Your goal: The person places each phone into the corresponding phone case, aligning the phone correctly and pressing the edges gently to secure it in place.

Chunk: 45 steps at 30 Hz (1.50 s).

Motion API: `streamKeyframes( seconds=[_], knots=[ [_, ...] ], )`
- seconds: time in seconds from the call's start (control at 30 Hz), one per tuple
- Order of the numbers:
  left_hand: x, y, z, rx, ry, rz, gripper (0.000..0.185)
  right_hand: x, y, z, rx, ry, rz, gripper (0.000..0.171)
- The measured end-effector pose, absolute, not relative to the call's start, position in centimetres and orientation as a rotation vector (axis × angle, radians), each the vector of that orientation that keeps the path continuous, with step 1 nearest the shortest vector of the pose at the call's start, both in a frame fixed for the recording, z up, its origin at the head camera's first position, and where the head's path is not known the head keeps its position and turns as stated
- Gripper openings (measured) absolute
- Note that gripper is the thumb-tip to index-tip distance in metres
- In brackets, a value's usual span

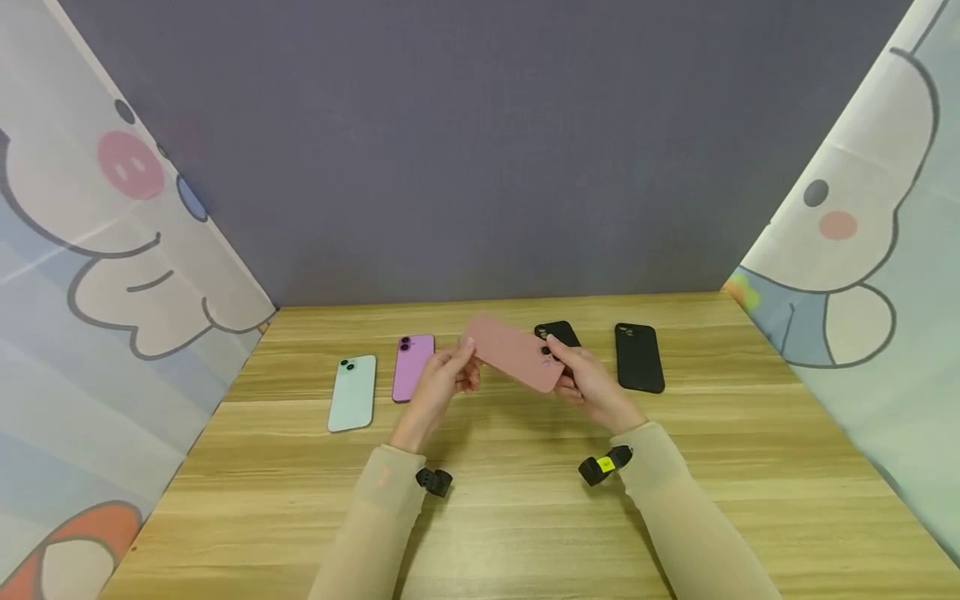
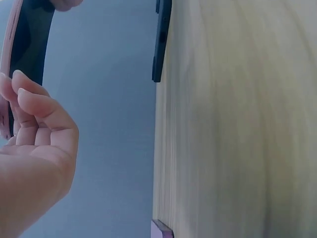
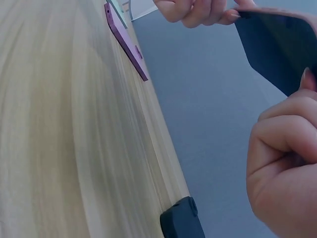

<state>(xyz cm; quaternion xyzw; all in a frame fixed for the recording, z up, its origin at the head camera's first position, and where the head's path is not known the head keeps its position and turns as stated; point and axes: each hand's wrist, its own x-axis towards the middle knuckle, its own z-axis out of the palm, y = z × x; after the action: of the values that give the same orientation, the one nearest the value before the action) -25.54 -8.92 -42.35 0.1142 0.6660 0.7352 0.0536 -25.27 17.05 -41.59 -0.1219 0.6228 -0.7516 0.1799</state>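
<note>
Both hands hold a pink phone up over the table, tilted, its pink back showing in the head view. Two dark lenses and a small line drawing mark its right end. My left hand pinches the left end between thumb and fingers. At the camera end, my right hand grips with the thumb on top and the fingers curled beneath. From below, the wrist views show the phone's dark underside with a pink edge. Just behind the right hand lies a black phone-shaped piece, partly covered.
To the left, a purple phone and a pale mint phone lie backs up on the wooden table. Another black phone-shaped piece with a camera cut-out lies right. A grey panel stands behind, with cartoon-printed sheets at the sides.
</note>
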Motion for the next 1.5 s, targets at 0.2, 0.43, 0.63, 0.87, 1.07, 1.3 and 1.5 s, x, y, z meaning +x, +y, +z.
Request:
streamKeyframes(
  seconds=[0.2,0.43,0.63,0.87,1.07,1.3,1.5],
  knots=[
    [-25.3,-8.4,-42.6,0.398,2.054,2.161,0.041,-25.2,16.5,-41.4,-0.33,1.745,-2.141,0.047],
    [-25.0,-7.8,-42.5,0.402,2.049,2.155,0.035,-25.2,15.6,-41.8,-0.413,1.745,-2.12,0.047],
    [-25.0,-7.8,-42.5,0.363,2.054,2.189,0.032,-25.1,15.3,-42.1,-0.469,1.724,-2.071,0.049],
    [-25.2,-8.3,-42.4,0.387,1.978,2.172,0.031,-25.0,15.4,-42.2,-0.521,1.635,-2.035,0.05],
    [-25.2,-8.4,-42.3,0.436,1.884,2.2,0.031,-25.2,15.6,-42.1,-0.54,1.681,-2.016,0.048],
    [-24.9,-8.2,-42.0,0.484,1.803,2.171,0.03,-25.2,15.8,-41.9,-0.507,1.66,-2.047,0.048],
    [-24.6,-7.9,-41.8,0.536,1.771,2.109,0.028,-25.1,15.7,-41.8,-0.467,1.715,-2.036,0.051]
  ],
)
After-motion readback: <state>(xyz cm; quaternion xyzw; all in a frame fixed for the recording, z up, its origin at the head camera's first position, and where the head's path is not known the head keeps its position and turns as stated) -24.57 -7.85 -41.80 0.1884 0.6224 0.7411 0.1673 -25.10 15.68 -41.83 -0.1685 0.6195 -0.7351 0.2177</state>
